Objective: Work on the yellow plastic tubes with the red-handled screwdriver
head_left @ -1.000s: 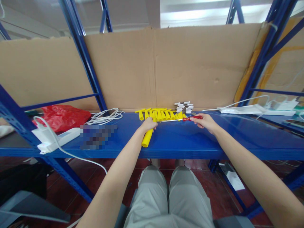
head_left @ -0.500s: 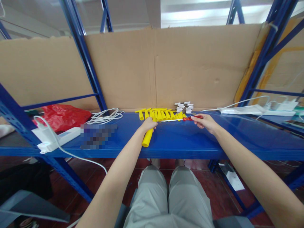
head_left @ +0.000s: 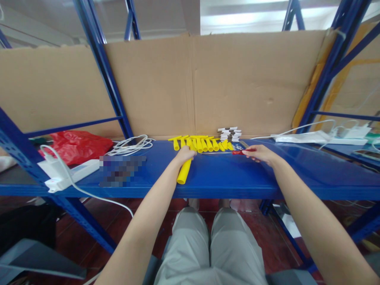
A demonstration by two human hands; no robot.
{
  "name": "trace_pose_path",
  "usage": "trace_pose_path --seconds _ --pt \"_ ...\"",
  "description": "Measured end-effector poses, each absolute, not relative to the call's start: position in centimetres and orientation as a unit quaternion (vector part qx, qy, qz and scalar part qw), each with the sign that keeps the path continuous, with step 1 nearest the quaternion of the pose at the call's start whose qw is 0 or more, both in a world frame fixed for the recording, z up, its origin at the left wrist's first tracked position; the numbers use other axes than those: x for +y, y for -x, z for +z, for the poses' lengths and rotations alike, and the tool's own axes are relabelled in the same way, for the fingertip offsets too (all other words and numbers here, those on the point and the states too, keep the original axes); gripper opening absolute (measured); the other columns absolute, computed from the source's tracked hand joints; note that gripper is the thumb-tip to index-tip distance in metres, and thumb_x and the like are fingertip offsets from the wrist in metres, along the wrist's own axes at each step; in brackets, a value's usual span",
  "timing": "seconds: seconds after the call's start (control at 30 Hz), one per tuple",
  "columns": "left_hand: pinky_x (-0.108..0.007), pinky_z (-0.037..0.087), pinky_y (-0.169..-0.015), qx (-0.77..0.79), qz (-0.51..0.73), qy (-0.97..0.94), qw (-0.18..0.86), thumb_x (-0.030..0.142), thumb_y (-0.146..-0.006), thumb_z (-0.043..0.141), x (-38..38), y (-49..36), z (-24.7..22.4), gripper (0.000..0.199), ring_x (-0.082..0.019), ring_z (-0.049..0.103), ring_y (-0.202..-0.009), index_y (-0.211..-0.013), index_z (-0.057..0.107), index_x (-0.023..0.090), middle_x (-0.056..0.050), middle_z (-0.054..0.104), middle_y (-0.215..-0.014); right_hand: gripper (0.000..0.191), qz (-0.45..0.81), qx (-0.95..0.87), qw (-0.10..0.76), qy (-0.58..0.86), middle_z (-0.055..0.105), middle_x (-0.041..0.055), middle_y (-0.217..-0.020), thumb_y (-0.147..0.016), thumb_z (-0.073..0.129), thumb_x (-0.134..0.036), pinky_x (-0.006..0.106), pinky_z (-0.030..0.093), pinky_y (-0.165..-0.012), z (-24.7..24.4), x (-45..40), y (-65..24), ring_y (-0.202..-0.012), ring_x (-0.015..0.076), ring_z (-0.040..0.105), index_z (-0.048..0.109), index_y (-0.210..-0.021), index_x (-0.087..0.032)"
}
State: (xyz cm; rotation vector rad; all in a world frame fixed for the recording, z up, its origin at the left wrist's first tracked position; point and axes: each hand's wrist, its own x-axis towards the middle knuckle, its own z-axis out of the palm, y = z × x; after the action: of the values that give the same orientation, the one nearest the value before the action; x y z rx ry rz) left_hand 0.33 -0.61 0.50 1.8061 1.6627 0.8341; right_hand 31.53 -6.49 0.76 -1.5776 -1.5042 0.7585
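My left hand (head_left: 185, 153) is closed around a yellow tube (head_left: 184, 174), whose open end points toward me over the blue shelf (head_left: 225, 174). In my right hand (head_left: 259, 153) is a screwdriver (head_left: 238, 152) with a red handle. Its thin shaft points left, low over the shelf toward the yellow tube; I cannot tell whether the tip touches it. Just behind my hands, several yellow T-shaped pieces (head_left: 209, 145) lie in a row. Small yellow pieces (head_left: 225, 145) lie at that row's right end.
Behind stands a stack of white strips with dark bands (head_left: 230, 134), against a cardboard panel (head_left: 243, 87). On the left are a red plastic bag (head_left: 78, 146), a coiled white cable (head_left: 130, 145) and a white power strip (head_left: 74, 174). Blue rack posts (head_left: 111, 75) rise at both sides.
My right hand has shifted slightly right and down with the screwdriver, drawing it away from the yellow tube. The left hand keeps its hold on the tube, nearly still.
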Motion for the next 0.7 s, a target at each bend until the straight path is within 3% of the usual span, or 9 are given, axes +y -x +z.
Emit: trace_pose_path --seconds 0.1,0.27,0.43,0.53,0.7 --pt "-0.024 0.043 -0.053 0.616 0.309 -0.669 0.279 0.010 -0.074 0.059 -0.8 -0.4 0.7 0.011 -0.014 0.056 -0.052 -0.064 0.057 0.014 -0.006 0.063 -0.061 0.025 0.226 -0.640 0.356 0.643 0.060 -0.0007 -0.057 -0.063 0.082 -0.034 0.023 0.036 -0.048 0.4 -5.8 -32.3 -0.053 0.0121 0.050 0.065 -0.070 -0.018" --pt "-0.024 0.043 -0.052 0.614 0.315 -0.666 0.285 0.011 -0.073 0.060 -1.1 -0.6 0.9 0.009 -0.014 0.055 -0.052 -0.066 0.057 0.014 -0.005 0.063 -0.062 0.015 0.063 -0.661 0.292 0.688 0.068 0.0009 -0.076 -0.068 0.074 -0.020 0.026 0.045 -0.064 -0.4 -4.8 -33.3 -0.070 0.0174 0.061 0.064 -0.079 -0.021" --pt "-0.023 0.041 -0.051 0.601 0.329 -0.669 0.288 0.010 -0.071 0.059 -1.4 -0.8 1.0 0.012 -0.013 0.054 -0.051 -0.061 0.055 0.015 -0.003 0.059 -0.057 0.026 -0.004 -0.639 0.188 0.746 0.070 0.0048 -0.091 -0.077 0.064 -0.021 0.029 0.047 -0.069 -0.6 -4.8 -33.5 -0.079 0.0213 0.065 0.065 -0.103 -0.025" --pt "-0.023 0.041 -0.052 0.591 0.338 -0.671 0.294 0.011 -0.070 0.059 -1.5 -0.8 1.1 0.011 -0.014 0.055 -0.054 -0.060 0.055 0.015 -0.004 0.059 -0.057 0.033 -0.019 -0.610 0.142 0.780 0.068 0.0091 -0.109 -0.083 0.056 -0.023 0.039 0.049 -0.079 -0.4 -4.9 -33.3 -0.096 0.0271 0.064 0.063 -0.115 -0.027" --pt "-0.023 0.042 -0.053 0.571 0.342 -0.688 0.288 0.011 -0.067 0.055 -1.4 -0.9 1.3 0.008 -0.015 0.056 -0.058 -0.059 0.056 0.015 -0.005 0.061 -0.061 0.043 -0.041 -0.584 0.119 0.802 0.062 0.0134 -0.123 -0.085 0.048 -0.015 0.050 0.046 -0.089 -0.3 -5.1 -33.1 -0.115 0.0321 0.056 0.062 -0.123 -0.028"
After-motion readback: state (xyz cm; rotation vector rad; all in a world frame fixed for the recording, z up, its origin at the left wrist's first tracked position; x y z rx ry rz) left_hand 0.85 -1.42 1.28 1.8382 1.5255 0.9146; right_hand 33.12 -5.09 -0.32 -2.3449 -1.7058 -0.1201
